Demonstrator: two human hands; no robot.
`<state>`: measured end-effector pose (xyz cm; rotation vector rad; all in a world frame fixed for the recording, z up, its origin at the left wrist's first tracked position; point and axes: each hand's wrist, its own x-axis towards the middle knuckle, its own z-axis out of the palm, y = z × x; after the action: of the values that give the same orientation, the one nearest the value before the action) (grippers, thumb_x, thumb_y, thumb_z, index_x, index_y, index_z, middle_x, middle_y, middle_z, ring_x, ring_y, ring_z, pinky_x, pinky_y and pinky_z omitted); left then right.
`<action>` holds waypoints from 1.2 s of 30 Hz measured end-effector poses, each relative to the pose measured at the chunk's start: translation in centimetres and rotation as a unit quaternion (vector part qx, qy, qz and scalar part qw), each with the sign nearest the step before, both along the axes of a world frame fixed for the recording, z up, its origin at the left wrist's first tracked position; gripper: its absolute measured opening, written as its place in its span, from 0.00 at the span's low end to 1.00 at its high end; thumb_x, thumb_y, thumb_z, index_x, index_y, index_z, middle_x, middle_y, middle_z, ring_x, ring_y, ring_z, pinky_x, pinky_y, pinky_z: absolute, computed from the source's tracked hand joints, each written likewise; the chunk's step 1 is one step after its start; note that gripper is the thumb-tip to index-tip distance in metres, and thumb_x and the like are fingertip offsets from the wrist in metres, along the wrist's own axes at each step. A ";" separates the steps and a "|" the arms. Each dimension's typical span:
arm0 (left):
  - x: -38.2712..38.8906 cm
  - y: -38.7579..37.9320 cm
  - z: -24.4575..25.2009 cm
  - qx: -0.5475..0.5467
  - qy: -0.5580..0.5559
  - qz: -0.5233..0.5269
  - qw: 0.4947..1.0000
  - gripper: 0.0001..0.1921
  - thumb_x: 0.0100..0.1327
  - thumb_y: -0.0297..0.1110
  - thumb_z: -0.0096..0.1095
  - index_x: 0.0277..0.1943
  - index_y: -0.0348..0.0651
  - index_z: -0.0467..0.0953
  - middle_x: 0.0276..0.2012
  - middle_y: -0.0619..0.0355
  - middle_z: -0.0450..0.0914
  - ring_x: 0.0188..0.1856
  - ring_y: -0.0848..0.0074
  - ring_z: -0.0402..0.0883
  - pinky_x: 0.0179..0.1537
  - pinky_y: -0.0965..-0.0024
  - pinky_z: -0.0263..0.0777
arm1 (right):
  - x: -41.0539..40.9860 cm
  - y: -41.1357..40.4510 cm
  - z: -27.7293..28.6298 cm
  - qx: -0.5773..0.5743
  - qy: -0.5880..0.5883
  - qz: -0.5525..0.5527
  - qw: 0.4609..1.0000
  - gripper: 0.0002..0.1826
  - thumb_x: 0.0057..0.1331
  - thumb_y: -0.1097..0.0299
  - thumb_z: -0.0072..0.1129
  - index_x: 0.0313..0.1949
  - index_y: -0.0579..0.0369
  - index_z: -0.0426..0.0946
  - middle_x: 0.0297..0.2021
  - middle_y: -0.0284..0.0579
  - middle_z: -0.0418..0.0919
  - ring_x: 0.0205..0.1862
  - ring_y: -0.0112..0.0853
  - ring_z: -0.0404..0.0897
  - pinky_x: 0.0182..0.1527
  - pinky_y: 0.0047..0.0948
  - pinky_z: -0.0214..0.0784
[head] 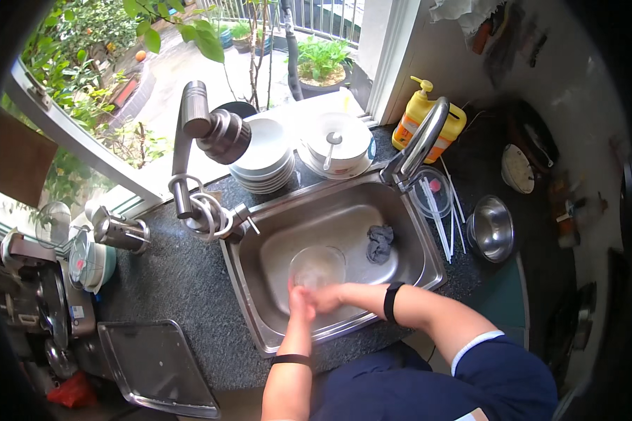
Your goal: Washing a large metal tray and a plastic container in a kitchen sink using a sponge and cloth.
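Note:
In the stainless steel sink (274, 221), a round, see-through bowl or lid (321, 260) is tilted, its inside blurred and whitish. My left hand (300, 304) grips it at the near left edge, fingers along the rim. Right beside it, my right hand (326, 298) is at the near edge, blurred; its fingers are hard to make out. A crumpled grey cloth (379, 244) lies on the sink floor to the right, apart from both hands.
Stacked white plates (263, 152) and a bowl with a spoon (342, 139) stand behind the sink. A chrome faucet (421, 142), yellow pump bottle (413, 118), white sticks (436, 221) and steel bowl (492, 229) are rightward. A metal tray (155, 363) lies left; a dark swivel faucet (187, 152) rises back left.

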<state>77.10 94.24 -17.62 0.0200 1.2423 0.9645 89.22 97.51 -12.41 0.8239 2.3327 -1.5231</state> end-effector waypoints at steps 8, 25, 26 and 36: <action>-0.8 0.4 0.9 0.071 -0.093 0.046 0.992 0.38 0.45 0.27 0.43 0.65 0.55 0.56 0.58 0.49 0.64 0.56 0.54 0.68 0.52 0.48 0.68 | 3.0 -0.6 3.0 0.108 -0.079 -0.044 0.990 0.27 0.56 0.70 0.50 0.58 0.50 0.66 0.53 0.51 0.72 0.60 0.38 0.67 0.66 0.41 0.45; -0.2 0.7 3.8 0.043 -0.128 -0.089 0.987 0.34 0.63 0.60 0.45 0.67 0.51 0.52 0.61 0.48 0.62 0.61 0.55 0.65 0.56 0.41 0.62 | 2.5 4.3 3.9 -0.118 0.032 -0.072 0.990 0.18 0.56 0.68 0.53 0.47 0.56 0.76 0.48 0.54 0.76 0.54 0.43 0.72 0.55 0.39 0.62; -0.6 0.4 3.1 0.049 -0.136 -0.126 0.981 0.39 0.60 0.66 0.43 0.67 0.51 0.50 0.62 0.49 0.62 0.62 0.56 0.63 0.58 0.43 0.60 | 1.8 4.4 3.4 -0.023 -0.038 -0.181 0.983 0.16 0.56 0.68 0.53 0.44 0.57 0.76 0.46 0.55 0.76 0.52 0.44 0.74 0.53 0.41 0.64; -0.5 1.2 6.1 0.036 -0.174 -0.095 0.980 0.39 0.58 0.68 0.45 0.60 0.42 0.61 0.57 0.49 0.69 0.57 0.60 0.70 0.56 0.54 0.66 | -0.6 0.5 1.7 0.234 0.034 -0.076 0.969 0.14 0.56 0.63 0.55 0.42 0.51 0.78 0.44 0.39 0.79 0.53 0.38 0.73 0.51 0.45 0.64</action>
<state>76.55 95.46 -11.53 0.0246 0.8667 0.8052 88.63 97.99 -10.66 1.0893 2.7873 -1.0706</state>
